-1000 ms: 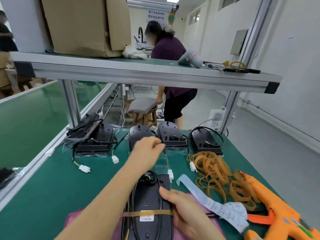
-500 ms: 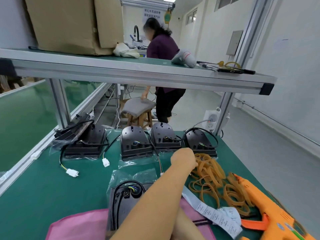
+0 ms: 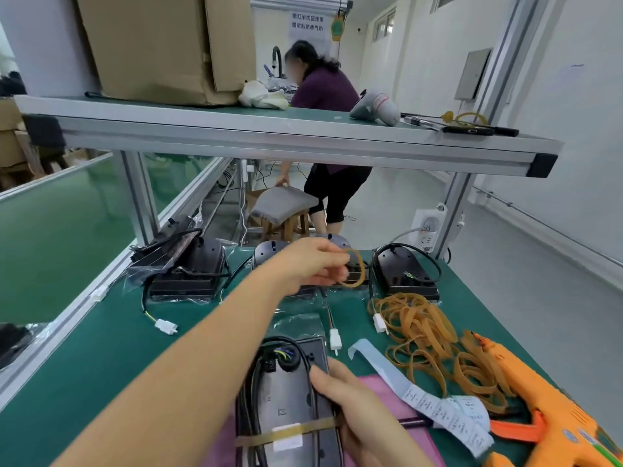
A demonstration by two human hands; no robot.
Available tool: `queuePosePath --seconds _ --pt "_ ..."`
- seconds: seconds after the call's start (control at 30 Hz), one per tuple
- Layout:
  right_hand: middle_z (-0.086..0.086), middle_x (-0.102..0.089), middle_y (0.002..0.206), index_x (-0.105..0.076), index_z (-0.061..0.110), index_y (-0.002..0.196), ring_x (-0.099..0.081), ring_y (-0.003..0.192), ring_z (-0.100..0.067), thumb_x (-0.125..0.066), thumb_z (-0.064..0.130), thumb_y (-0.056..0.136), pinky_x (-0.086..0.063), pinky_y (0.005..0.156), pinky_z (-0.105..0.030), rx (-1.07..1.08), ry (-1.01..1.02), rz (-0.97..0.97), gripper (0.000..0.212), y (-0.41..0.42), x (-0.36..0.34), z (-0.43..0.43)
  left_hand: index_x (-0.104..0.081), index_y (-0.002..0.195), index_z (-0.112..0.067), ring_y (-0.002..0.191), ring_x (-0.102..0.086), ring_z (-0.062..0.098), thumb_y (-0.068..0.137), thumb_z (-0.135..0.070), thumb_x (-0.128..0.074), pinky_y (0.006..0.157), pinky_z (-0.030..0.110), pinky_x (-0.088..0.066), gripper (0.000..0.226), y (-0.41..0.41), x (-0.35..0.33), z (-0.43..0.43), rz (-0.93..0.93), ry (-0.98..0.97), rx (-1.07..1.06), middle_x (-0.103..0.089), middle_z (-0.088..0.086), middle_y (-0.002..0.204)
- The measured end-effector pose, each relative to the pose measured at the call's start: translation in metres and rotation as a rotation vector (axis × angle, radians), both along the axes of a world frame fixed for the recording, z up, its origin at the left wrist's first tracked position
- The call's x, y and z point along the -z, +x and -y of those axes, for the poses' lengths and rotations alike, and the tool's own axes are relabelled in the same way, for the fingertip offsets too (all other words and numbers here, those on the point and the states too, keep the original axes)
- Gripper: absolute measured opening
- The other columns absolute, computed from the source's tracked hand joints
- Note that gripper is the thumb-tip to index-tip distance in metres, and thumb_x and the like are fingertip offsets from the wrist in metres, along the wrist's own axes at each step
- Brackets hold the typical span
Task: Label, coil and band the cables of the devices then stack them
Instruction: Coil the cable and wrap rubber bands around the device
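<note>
Bright, even room light from ceiling lamps and right-hand windows, soft faint shadows, wide-angle bending at the edges, slight motion blur on the raised left hand (image 3: 312,266).

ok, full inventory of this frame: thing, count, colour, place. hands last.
device under hands: 1, black, near edge on pink mat, one band already across it
devices at back: about 5, black, rear of green bench, cables loose
rubber band pile: many, tan, right of centre
label strip: 1, white, beside the pile
orange gun tool: 1, near right corner
cardboard box: 1, brown, upper shelf
scanner-like handheld: 1, grey, upper shelf
stool: 1, grey seat, behind bench
other person: 1, behind bench
left hand: holds single rubber band
right hand: on device's right edge
</note>
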State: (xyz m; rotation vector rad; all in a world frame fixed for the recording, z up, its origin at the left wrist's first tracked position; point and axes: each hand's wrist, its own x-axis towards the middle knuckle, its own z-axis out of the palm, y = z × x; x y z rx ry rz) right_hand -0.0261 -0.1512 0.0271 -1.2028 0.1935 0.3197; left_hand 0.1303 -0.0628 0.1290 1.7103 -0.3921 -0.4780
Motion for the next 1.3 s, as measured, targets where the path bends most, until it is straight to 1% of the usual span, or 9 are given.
queuePosePath --seconds 0.13,0.3,0.43,0.6,0.87,1.03,1.1,1.2,1.3 --pt "-0.011 -0.061 0.13 -0.038 0.021 0.144 -0.064 0.112 -0.029 -0.082 0.027 0.06 -0.044 0.104 -0.048 -0.031 0.013 0.009 0.094 -0.003 0.0 0.002 -0.063 0.1 -0.011 0.084 -0.073 0.016 0.094 -0.016 -0.063 0.075 0.025 -0.057 0.008 0.009 0.016 -0.073 0.013 0.112 -0.031 -0.076 0.004 0.087" --pt "-0.006 -0.068 0.12 -0.033 0.03 0.145 -0.068 0.104 -0.028 -0.073 0.02 0.065 -0.058 0.079 -0.035 -0.083 0.04 0.033 0.089 -0.007 -0.008 -0.001 -0.066 0.099 -0.013 0.085 -0.073 0.017 0.084 -0.024 -0.074 0.08 0.033 -0.055 0.02 0.002 0.052 -0.125 -0.173 0.1 0.012 -0.075 0.008 0.096" --pt "-0.007 -0.069 0.117 -0.028 0.026 0.147 -0.069 0.101 -0.03 -0.071 0.012 0.066 -0.058 0.072 -0.034 -0.107 0.068 0.036 0.093 -0.005 -0.01 -0.01 -0.069 0.094 -0.017 0.09 -0.069 0.015 0.077 -0.029 -0.079 0.083 0.029 -0.051 0.023 -0.02 0.071 -0.119 -0.257 -0.004 0.144 -0.072 0.006 0.098" --pt "-0.022 -0.061 0.126 -0.046 0.015 0.137 -0.063 0.11 -0.036 -0.076 0.019 0.066 -0.054 0.085 -0.041 -0.203 0.087 0.117 0.077 -0.007 -0.015 -0.014 -0.066 0.093 -0.013 0.071 -0.067 0.015 0.08 -0.021 -0.072 0.067 0.028 -0.055 0.016 -0.039 0.072 -0.109 -0.331 -0.098 0.213 -0.071 0.005 0.084" --pt "-0.027 -0.064 0.11 -0.054 -0.008 0.118 -0.061 0.099 -0.036 -0.082 0.028 0.061 -0.048 0.09 -0.046 -0.174 0.005 0.056 0.073 -0.009 -0.009 -0.012 -0.066 0.087 -0.008 0.069 -0.058 0.018 0.084 -0.012 -0.063 0.07 0.028 -0.051 0.005 -0.046 0.07 -0.104 -0.364 -0.204 0.212 -0.058 0.011 0.08" --pt "-0.011 -0.075 0.08 -0.071 -0.001 0.092 -0.072 0.075 -0.019 -0.072 0.021 0.076 -0.054 0.066 -0.023 -0.16 -0.137 -0.018 0.028 -0.005 -0.018 -0.013 -0.064 0.078 -0.011 0.05 -0.043 0.011 0.085 -0.012 -0.062 0.051 0.019 -0.042 0.008 -0.047 0.064 -0.093 -0.268 -0.195 0.141 -0.043 0.002 0.058" --pt "-0.007 -0.073 0.067 -0.071 0.0 0.086 -0.071 0.062 -0.012 -0.075 0.019 0.069 -0.052 0.056 -0.017 -0.172 -0.167 -0.026 0.025 -0.008 -0.017 -0.011 -0.066 0.074 -0.012 0.05 -0.038 0.011 0.087 -0.007 -0.061 0.054 0.021 -0.042 0.015 -0.046 0.056 -0.089 -0.188 -0.17 0.137 -0.04 0.003 0.057" --pt "-0.02 -0.073 0.092 -0.076 0.003 0.092 -0.071 0.079 -0.03 -0.08 0.024 0.062 -0.057 0.075 -0.035 -0.098 -0.112 -0.144 0.037 -0.01 -0.017 -0.011 -0.071 0.07 -0.018 0.054 -0.039 0.011 0.084 -0.009 -0.07 0.058 0.022 -0.039 0.017 -0.05 0.043 -0.084 -0.032 -0.082 0.181 -0.049 -0.002 0.06" --pt "-0.022 -0.072 0.1 -0.077 0.005 0.092 -0.071 0.084 -0.033 -0.074 0.028 0.065 -0.057 0.075 -0.037 -0.037 -0.029 -0.144 0.035 -0.015 -0.014 -0.006 -0.073 0.071 -0.022 0.057 -0.042 0.01 0.075 -0.027 -0.074 0.058 0.02 -0.04 0.006 -0.057 0.031 -0.088 0.124 0.052 0.244 -0.057 -0.005 0.063"
